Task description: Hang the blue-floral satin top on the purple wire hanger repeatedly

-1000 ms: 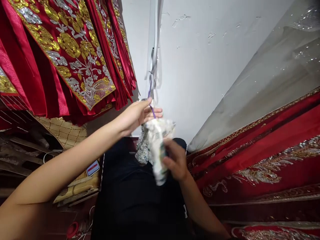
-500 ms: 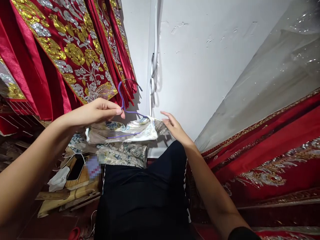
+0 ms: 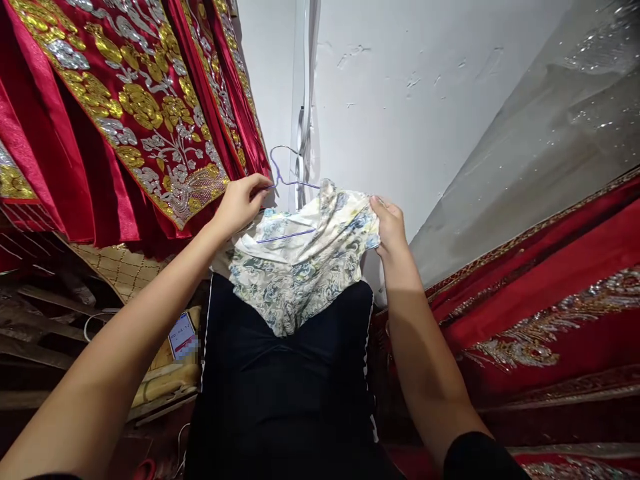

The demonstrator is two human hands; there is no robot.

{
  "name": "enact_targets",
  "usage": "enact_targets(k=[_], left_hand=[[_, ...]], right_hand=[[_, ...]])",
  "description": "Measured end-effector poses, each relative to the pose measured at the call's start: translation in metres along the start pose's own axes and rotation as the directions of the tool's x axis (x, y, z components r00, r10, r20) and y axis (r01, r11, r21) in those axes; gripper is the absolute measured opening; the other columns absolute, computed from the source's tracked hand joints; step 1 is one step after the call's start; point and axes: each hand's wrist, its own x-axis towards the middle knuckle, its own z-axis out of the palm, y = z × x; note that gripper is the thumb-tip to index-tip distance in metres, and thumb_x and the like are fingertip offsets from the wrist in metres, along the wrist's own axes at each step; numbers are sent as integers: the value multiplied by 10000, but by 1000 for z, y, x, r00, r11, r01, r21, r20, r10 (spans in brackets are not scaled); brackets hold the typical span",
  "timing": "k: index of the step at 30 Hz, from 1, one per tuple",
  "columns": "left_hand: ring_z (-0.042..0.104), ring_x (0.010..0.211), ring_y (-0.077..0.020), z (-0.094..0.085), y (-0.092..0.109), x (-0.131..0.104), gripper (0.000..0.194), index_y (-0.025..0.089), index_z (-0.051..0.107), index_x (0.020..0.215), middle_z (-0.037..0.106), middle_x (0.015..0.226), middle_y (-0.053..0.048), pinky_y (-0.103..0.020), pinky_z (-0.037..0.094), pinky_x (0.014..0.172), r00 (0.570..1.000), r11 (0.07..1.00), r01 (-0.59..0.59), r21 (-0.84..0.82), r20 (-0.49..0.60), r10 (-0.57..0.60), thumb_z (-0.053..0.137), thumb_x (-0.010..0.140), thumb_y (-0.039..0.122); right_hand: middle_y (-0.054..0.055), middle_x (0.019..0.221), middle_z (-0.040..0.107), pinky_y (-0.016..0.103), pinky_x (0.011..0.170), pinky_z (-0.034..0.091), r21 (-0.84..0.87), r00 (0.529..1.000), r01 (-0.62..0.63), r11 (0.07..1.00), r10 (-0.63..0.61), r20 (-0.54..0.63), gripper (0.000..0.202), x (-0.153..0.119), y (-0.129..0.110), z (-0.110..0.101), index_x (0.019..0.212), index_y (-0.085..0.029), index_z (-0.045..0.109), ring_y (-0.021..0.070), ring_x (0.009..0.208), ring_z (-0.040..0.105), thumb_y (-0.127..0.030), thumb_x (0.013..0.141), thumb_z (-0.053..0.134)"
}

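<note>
A cream floral blouse [image 3: 300,280] with blue and green print hangs over a thin purple clothes hanger [image 3: 285,235] in front of my lap. The hanger's hook points up towards the wall. My left hand [image 3: 243,203] is closed on the hanger's left arm, at the blouse's left shoulder; its fingertips partly hide the grip. At the opposite shoulder, my right hand [image 3: 390,223] pinches the edge of the short sleeve, thumb on top. The blouse's lower part drapes onto my dark clothing [image 3: 290,393].
Red garments with gold and silver embroidery [image 3: 150,113] hang at the left. A white wall [image 3: 380,113] with a vertical strip stands ahead. Sheer covering [image 3: 505,180] and red beaded fabric [image 3: 530,320] fill the right. A lit phone [image 3: 183,335] lies on wooden furniture at lower left.
My left hand has shifted from the hanger's neck to its left arm. The right hand has closed on the blouse's sleeve edge. The blouse is raised and spread, its front now facing me.
</note>
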Motion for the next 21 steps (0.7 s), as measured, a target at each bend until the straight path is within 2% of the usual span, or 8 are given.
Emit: enact_targets(k=[4,8,10,13,15,17,19,21], left_hand=[[606,1102,-241,15,7,-12,258,190,667,1103,687,1155,-88,-408,458,973,991,991,-129,41,-22,130,532,889,145],[583,1104,-261,34,19,-66,186,206,653,1082,662,1140,-103,-436,433,952,968,980,-167,107,-170,183,550,926,201],[599,1038,-252,50,25,-96,164,204,649,1071,685,1064,-93,-423,427,916,966,970,-222,98,-112,233,561,933,211],[597,1084,-252,74,30,-128,235,219,635,1163,699,1139,-86,-422,400,952,962,958,-275,82,29,273,580,935,215],[568,1169,-272,82,30,-137,287,229,621,1212,668,1238,-102,-440,374,1001,973,969,-225,100,-20,228,605,925,229],[542,1214,-291,81,26,-138,328,225,606,1230,629,1287,-126,-460,356,1031,978,985,-124,118,-151,141,639,905,248],[539,1207,-298,74,21,-138,351,218,596,1223,617,1271,-135,-472,350,1038,962,989,-52,135,-257,86,673,882,256],[541,1189,-296,66,17,-141,343,221,602,1200,624,1244,-130,-470,354,1029,953,986,-52,159,-287,97,689,869,237]], right_hand=[[37,761,677,350,711,582,-19,994,23,1000,-24,-104,458,-17,6,-30,895,-189,665,238,827,702,-569,690,820],[34,802,662,344,709,579,18,973,11,1000,-6,-230,445,-43,22,-55,883,-196,643,223,828,693,-577,714,800],[28,802,653,345,713,580,55,956,-20,998,35,-290,472,-54,34,-63,879,-191,630,216,816,688,-576,683,821],[25,833,656,348,735,577,85,935,-66,994,91,-343,529,-65,49,-68,917,-183,619,205,819,682,-581,645,836],[34,871,664,352,759,575,70,940,-81,994,100,-327,544,-68,54,-67,964,-182,615,203,847,681,-593,669,814],[42,887,663,360,784,573,16,956,-63,998,65,-286,519,-66,53,-63,966,-186,611,207,883,677,-613,717,770],[51,894,658,370,810,571,-68,967,-2,998,-16,-254,493,-61,46,-56,940,-187,612,217,930,668,-635,763,717],[60,912,655,382,835,568,-161,957,92,983,-132,-258,490,-55,36,-51,940,-184,621,228,977,659,-645,788,685]])
